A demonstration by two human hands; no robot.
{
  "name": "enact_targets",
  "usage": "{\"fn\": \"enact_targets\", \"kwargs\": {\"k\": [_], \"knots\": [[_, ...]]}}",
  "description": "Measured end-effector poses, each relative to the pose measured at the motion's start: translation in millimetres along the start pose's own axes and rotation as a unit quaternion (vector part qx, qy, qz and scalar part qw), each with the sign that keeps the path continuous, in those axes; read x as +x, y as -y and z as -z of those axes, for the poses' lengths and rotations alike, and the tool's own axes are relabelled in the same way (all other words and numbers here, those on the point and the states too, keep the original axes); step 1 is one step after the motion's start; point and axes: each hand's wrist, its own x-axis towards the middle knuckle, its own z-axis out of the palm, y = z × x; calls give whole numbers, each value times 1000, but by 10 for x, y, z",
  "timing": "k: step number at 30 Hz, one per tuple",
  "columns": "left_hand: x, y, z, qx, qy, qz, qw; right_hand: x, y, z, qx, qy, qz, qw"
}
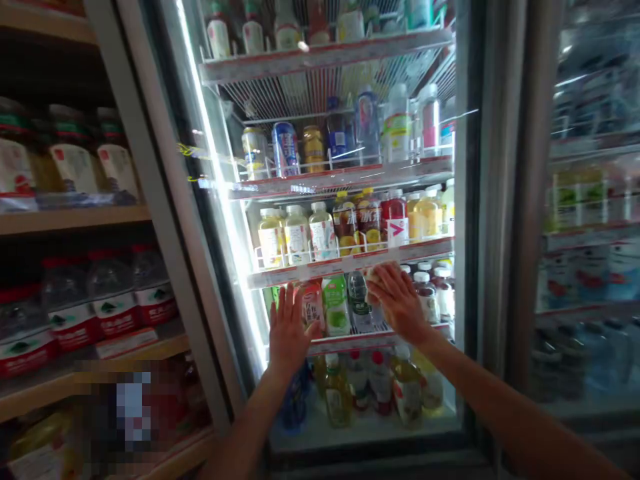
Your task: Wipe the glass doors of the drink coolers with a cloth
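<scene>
A glass fridge door [340,183] stands in front of me, closed, with lit shelves of drinks behind it. My left hand [290,327] lies flat against the glass at the lower left, fingers spread and pointing up. Farther right, my right hand [395,293] presses on the glass with its fingers together over a pale, folded cloth [373,277]. Most of the cloth is hidden under the fingers. Behind the hands, through the glass, show a green-labelled bottle [336,305] and a dark-labelled bottle [359,303].
To the left, a wooden shelf unit [75,223] holds bottles with red-and-white labels [113,307]. A metal door frame [493,200] separates this door from another glass-fronted fridge [590,227] on the right. Several bottles [337,393] stand at the fridge bottom.
</scene>
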Motion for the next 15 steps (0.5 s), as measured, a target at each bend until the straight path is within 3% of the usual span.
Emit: {"fn": "enact_targets", "kwargs": {"k": [3,5,8,11,13,15], "knots": [[5,-4,-43,-17,-15,-5,1000,-212,-437,125,-48,-117,-161,979],[25,-78,-77,-29,-34,21,999,-228,-539,152,-72,-180,-222,956],[109,-269,-120,-33,-65,71,995,-140,-288,58,-42,-161,-195,967],[247,-467,-154,-40,-82,38,995,-105,-27,-50,18,-85,-95,992],[333,-564,-182,-48,-86,-13,995,-149,-114,-29,12,-74,-76,994],[389,-629,-216,-50,-88,-30,994,-196,-367,53,-22,-124,-144,982]]}}
